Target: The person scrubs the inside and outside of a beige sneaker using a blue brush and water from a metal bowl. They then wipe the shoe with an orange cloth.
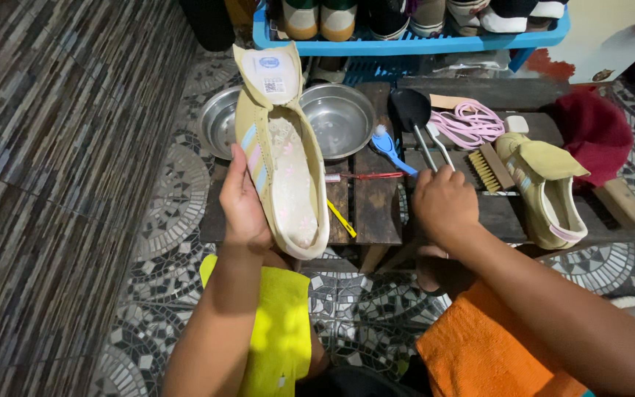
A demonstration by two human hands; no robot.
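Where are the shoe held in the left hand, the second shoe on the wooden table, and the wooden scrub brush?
held shoe [288, 176]: head view, on its pale insole.
second shoe [549, 195]: head view, on its inner lining beside the folded tongue.
scrub brush [488, 169]: head view, on its bristle side.

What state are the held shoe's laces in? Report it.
Out: the held shoe shows no laces, its tongue flipped up; pink laces lie on the table.
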